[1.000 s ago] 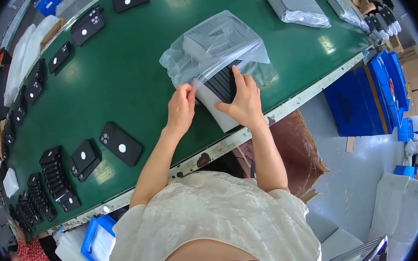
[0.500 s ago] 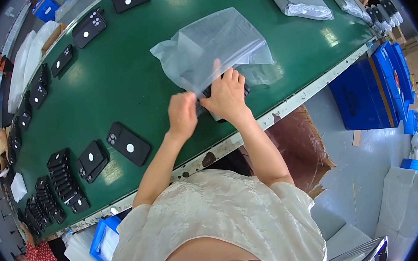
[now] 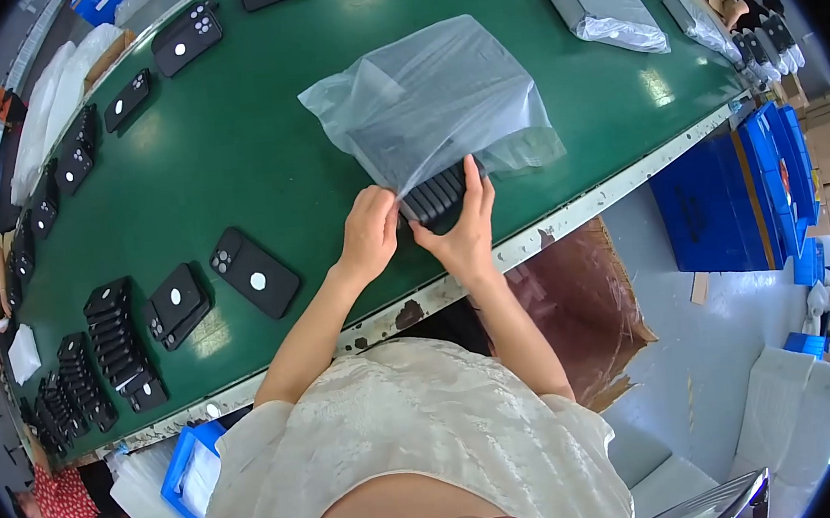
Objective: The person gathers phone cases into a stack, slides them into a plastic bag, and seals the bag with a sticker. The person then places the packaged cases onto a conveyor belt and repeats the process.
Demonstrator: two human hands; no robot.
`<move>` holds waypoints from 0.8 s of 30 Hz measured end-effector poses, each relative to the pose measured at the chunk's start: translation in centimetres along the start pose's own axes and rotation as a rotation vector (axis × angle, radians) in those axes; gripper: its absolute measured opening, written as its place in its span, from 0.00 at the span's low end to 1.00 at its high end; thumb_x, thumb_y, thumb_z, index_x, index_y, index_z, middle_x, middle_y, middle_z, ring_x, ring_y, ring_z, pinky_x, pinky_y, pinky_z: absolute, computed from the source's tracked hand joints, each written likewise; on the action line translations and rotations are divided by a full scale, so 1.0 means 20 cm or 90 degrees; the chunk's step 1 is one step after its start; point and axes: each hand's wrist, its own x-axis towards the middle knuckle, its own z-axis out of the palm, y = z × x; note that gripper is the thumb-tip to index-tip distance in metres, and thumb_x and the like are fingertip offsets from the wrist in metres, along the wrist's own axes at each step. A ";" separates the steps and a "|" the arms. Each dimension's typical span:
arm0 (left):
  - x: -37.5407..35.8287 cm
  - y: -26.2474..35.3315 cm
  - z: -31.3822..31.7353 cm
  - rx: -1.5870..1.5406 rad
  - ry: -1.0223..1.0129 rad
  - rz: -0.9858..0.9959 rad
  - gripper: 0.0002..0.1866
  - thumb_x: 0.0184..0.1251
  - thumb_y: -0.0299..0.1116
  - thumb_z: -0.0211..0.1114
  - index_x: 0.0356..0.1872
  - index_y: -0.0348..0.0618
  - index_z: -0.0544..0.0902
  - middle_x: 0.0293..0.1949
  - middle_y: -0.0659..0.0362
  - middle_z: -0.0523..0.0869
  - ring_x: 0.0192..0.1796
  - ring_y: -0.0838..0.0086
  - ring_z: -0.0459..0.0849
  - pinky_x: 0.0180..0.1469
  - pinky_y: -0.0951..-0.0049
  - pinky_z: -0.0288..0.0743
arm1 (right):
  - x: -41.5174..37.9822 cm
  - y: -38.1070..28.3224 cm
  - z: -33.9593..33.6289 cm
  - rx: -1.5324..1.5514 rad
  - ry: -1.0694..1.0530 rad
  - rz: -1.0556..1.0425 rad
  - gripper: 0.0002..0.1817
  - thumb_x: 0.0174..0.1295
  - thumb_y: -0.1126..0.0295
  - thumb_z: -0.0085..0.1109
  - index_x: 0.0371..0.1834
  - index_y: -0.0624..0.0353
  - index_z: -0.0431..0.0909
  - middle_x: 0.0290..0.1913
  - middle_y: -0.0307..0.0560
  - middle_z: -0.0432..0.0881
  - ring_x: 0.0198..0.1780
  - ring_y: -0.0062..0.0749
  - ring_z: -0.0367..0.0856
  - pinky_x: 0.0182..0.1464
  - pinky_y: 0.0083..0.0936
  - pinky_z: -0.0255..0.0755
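A clear plastic bag (image 3: 439,92) lies on the green table, with a row of black phone cases (image 3: 434,195) partly inside it. The near end of the row shows at the bag's mouth; the rest is dimly seen through the plastic. My left hand (image 3: 370,233) is closed, its fingertips pinching the bag's edge at the left corner of the mouth. Around the near end of the row, my right hand (image 3: 463,234) has its thumb on the close side and fingers along the right side.
Two phone cases (image 3: 257,274) (image 3: 177,300) lie to the left, beside stacked cases (image 3: 123,337). More cases (image 3: 186,41) line the far edge. Wrapped grey packs (image 3: 601,11) sit at the upper right. Blue bins (image 3: 714,200) stand beyond the table edge. Co-workers (image 3: 63,498) are at the left.
My right hand has drawn back off the bag and turned to span the row, whose near end now shows. The left hand has come to the bag's edge. The view has shifted slightly.
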 end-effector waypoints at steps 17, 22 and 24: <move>-0.10 -0.06 -0.34 0.116 -0.110 -0.001 0.03 0.64 0.24 0.61 0.36 0.41 0.76 0.35 0.52 0.79 0.38 0.52 0.78 0.43 0.58 0.70 | 0.16 -0.11 0.53 -0.111 -0.115 -0.080 0.64 0.51 0.41 0.73 0.79 0.71 0.46 0.75 0.74 0.54 0.74 0.68 0.58 0.69 0.45 0.65; -0.10 -0.12 -0.47 0.198 -0.100 -0.050 0.03 0.63 0.24 0.61 0.35 0.41 0.75 0.34 0.52 0.79 0.37 0.52 0.78 0.43 0.57 0.70 | 0.29 -0.39 0.56 -0.264 -0.215 0.016 0.55 0.56 0.38 0.67 0.74 0.72 0.58 0.72 0.74 0.62 0.70 0.63 0.67 0.64 0.40 0.71; -0.08 -0.16 -0.57 0.231 -0.047 -0.089 0.04 0.63 0.24 0.61 0.34 0.40 0.75 0.34 0.52 0.78 0.38 0.52 0.79 0.43 0.56 0.70 | 0.28 -0.31 0.62 -0.245 -0.167 -0.113 0.49 0.56 0.41 0.68 0.68 0.71 0.66 0.64 0.71 0.71 0.62 0.57 0.74 0.58 0.40 0.73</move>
